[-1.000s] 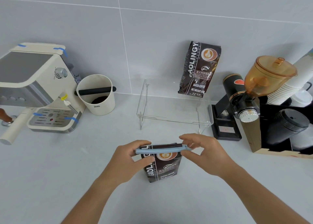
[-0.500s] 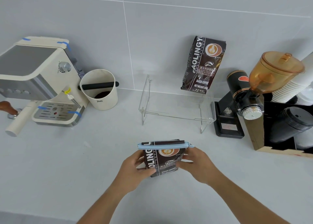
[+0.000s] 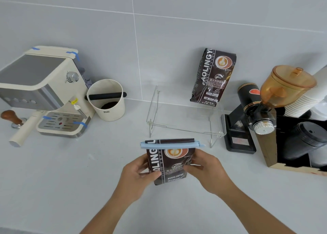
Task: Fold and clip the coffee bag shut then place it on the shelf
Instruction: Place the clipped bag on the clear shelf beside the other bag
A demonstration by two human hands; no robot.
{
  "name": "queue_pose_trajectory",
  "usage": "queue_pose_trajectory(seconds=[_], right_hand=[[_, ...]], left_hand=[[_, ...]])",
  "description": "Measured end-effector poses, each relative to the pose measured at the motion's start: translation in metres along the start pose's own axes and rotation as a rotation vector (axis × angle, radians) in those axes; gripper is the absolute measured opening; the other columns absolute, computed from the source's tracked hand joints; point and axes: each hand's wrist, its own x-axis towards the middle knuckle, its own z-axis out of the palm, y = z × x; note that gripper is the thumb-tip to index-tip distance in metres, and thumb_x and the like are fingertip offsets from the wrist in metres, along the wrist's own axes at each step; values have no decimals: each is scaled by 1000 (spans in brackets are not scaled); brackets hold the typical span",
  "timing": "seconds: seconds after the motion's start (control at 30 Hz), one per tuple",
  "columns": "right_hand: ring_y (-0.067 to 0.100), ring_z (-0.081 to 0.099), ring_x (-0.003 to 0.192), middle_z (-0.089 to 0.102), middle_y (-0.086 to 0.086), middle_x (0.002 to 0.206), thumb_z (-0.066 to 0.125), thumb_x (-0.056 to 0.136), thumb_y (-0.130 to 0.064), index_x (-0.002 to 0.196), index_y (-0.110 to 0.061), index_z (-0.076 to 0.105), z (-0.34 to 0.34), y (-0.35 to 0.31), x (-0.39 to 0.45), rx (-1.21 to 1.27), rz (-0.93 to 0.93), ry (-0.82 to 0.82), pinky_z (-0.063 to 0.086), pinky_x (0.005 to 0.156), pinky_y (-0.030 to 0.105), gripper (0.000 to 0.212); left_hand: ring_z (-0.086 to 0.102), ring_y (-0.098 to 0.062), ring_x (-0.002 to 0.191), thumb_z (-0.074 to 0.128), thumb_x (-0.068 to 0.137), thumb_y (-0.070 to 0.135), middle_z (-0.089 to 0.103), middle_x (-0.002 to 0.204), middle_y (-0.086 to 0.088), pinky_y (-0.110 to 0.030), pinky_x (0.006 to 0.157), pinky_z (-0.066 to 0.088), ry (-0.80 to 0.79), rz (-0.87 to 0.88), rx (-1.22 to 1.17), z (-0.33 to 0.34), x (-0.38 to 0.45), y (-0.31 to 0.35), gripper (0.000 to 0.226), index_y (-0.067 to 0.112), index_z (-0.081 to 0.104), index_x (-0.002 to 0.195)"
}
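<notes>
- Head view: the bag (image 3: 169, 164) stands upright on the counter (image 3: 62, 172), near the front edge of the clear shelf (image 3: 185, 127) and apart from it.
- Its top is folded over, and a light blue clip (image 3: 170, 145) runs across the fold from side to side, its tip poking out on the right.
- The left hand (image 3: 136, 177) grips the bag's left edge, thumb on the printed front, the other fingers curled behind it.
- The right hand (image 3: 206, 172) grips the right edge likewise, thumb pressed on the front, fingers wrapped around the side and back.
- Both hands sit below the clip and do not touch it.
- A second bag (image 3: 213, 77) stands on the shelf's back right part, leaning against the tiled wall.
- The shelf's left part is bare.
- Left of the shelf stand a cream knock box (image 3: 106, 101) and an espresso machine (image 3: 44, 90), with a tamper (image 3: 12, 118) at the far left.
- Right of the shelf is a black grinder (image 3: 254, 113) with an amber hopper, beside stacked paper cups (image 3: 304, 99).
</notes>
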Motion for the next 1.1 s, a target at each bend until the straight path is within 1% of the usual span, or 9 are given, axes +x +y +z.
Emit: queue_pose_trajectory(seconds=[0.1,0.27,0.4,0.6,0.7,0.77,0.9,1.0,1.1], right_hand=[[12,70,93,77,-5,97,70,79,1,109,-28,68,-6,-24,8,-19,-52,26,57,83,28,42],[3,67,95,75,-11,97,72,81,-6,110,-37,65,-19,-66,20,-66,-153,80,56,73,16,43],[4,66,96,75,-9,99,72,82,-10,115,-34,65,-31,-97,34,-73,-218,119,56,74,16,42],[-3,65,94,75,-9,97,70,84,-9,108,-30,66,-44,-125,63,-61,-267,203,52,67,7,31],[0,67,96,75,-10,100,70,85,-12,112,-30,65,-50,-130,82,-70,-269,239,55,75,17,33],[3,68,96,75,-12,100,70,85,-12,113,-32,64,-54,-132,96,-74,-273,250,56,83,29,34],[4,69,95,75,-19,98,68,86,-11,101,-49,62,-57,-131,125,-73,-260,252,55,90,40,41],[12,69,96,75,-13,102,67,86,-11,110,-41,62,-58,-121,148,-53,-226,253,55,91,50,39],[13,70,97,75,-12,105,66,87,-9,115,-35,62,-57,-111,171,-31,-184,251,54,92,51,38]], left_hand=[[71,-11,98,76,71,-7,77,104,5,-23,70,59,18,66,-33,-6,8,24,48,13,68,113],[71,-5,94,72,73,-14,78,100,13,-18,67,57,40,171,-35,-16,21,68,50,20,68,111],[70,2,91,72,74,-12,76,94,25,-13,63,55,41,261,-41,-19,33,103,52,29,67,107],[69,-7,99,73,76,-7,76,102,15,-15,68,55,44,349,-60,-17,72,135,47,16,67,117],[69,-15,103,76,75,-2,70,113,-3,-17,71,56,84,379,-50,-13,97,144,47,17,67,117],[68,-15,103,78,74,3,68,112,-5,-17,72,56,114,387,-18,-10,113,148,46,23,68,114],[67,-12,104,76,77,6,68,116,-2,-17,78,55,107,349,-21,-5,145,150,44,29,67,113],[67,-17,105,75,78,6,68,118,-2,-31,91,54,97,316,-15,-1,169,147,44,25,66,116],[67,-20,105,75,78,7,69,117,-3,-34,92,54,99,287,4,2,193,140,44,23,66,118]])
